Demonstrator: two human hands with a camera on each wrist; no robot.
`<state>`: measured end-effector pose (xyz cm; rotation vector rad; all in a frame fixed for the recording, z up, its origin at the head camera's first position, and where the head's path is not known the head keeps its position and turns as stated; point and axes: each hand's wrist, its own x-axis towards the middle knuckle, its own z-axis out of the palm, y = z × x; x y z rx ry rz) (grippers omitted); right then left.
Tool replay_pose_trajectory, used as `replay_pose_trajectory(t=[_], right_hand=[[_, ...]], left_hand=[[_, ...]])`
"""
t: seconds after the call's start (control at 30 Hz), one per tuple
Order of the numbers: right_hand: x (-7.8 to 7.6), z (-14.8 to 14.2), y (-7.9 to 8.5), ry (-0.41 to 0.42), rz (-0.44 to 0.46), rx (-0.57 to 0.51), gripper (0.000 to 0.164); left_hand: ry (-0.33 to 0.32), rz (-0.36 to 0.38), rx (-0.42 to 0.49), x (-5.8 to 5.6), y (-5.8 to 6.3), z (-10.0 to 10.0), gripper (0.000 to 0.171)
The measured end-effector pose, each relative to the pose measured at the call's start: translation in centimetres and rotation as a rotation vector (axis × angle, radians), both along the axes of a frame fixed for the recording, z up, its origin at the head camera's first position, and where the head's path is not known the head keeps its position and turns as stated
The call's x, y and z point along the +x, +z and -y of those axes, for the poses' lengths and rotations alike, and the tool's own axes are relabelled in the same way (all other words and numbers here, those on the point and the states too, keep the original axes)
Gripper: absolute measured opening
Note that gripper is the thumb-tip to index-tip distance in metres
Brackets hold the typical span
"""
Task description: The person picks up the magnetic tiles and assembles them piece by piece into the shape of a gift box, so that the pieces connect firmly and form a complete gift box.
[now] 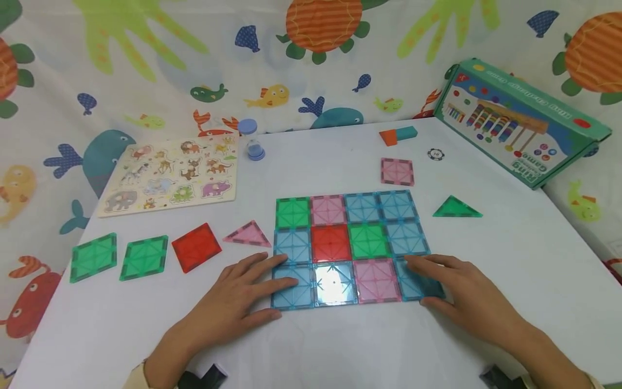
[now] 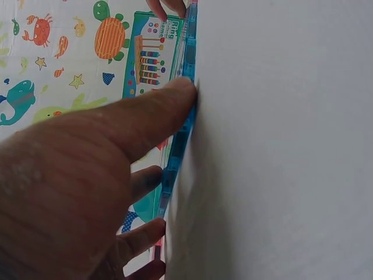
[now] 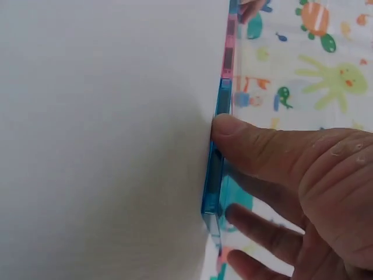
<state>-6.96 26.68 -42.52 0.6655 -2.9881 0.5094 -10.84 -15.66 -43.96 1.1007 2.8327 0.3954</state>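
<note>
Square magnetic tiles (image 1: 330,243) in green, pink, blue and red lie flat, edge to edge, in a rectangle of three rows. My left hand (image 1: 238,294) is spread at its near left corner, fingertips touching the blue tile (image 1: 297,294) there and the thumb at the near edge. At the near right corner, my right hand (image 1: 468,294) holds another blue tile (image 1: 413,281), thumb against its near edge and index finger over its far side. In the right wrist view, the thumb (image 3: 233,128) meets that tile's edge; the remaining fingers sit behind it.
Left of the rectangle lie two green tiles (image 1: 143,257), a red tile (image 1: 196,247) and a pink triangle (image 1: 249,234). An animal puzzle board (image 1: 170,175) and a small bottle (image 1: 251,141) stand behind. A pink square (image 1: 397,172), green triangle (image 1: 457,207), chip (image 1: 435,154) and toy box (image 1: 515,121) lie right.
</note>
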Motion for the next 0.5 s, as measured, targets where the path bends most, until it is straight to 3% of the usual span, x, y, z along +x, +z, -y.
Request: replay_pose_trajectory(t=[0.5], right_hand=[[-0.61,0.21,0.18,-0.012,0.032,0.019,0.078]], left_hand=[[-0.007,0.011,-0.010,0.18,0.51,-0.04,0.061]])
